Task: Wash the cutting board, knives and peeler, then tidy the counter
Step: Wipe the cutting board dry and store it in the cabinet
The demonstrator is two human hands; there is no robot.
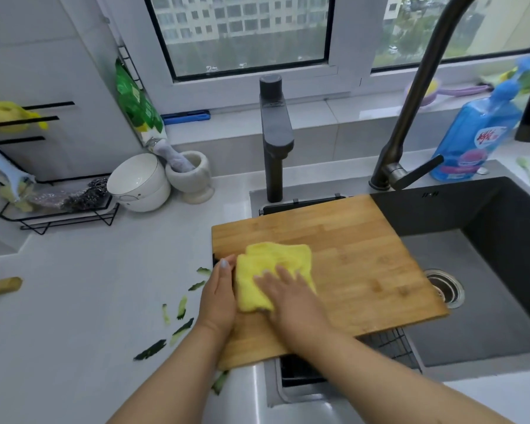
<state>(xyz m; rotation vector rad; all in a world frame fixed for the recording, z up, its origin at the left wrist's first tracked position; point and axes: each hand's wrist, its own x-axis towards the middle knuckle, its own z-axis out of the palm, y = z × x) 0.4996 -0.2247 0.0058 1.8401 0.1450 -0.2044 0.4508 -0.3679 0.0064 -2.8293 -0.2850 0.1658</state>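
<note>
Cutting board [364, 258]: wooden, lies flat with its left part on the counter [89, 286] and its right part overhanging the sink [487, 316], above a dark wire rack at the sink's left edge. Judged rigid and fairly heavy; likely slick once wet, so best taken by the two long edges with both hands, not by one corner. Overhang means downward pressure toward the right end could tip it; pressure is better kept over the supported part. Left hand [218, 298]: lies along the board's left edge, thumb on top near the corner, steadying it; fingers appear curled over the edge, but they are hidden. Right hand [291, 298]: fingers spread flat, pressing a folded yellow cloth [273, 264] onto the board's left half. Cloth is soft, judged absorbent. Counter is pale, smooth, glossy. Tall dark faucet [410, 117] behind the sink; blue detergent bottle [475, 139] to its right. Green peel scraps [181, 313] scattered on the counter left of the board. Knives and peeler not identified in view.
</note>
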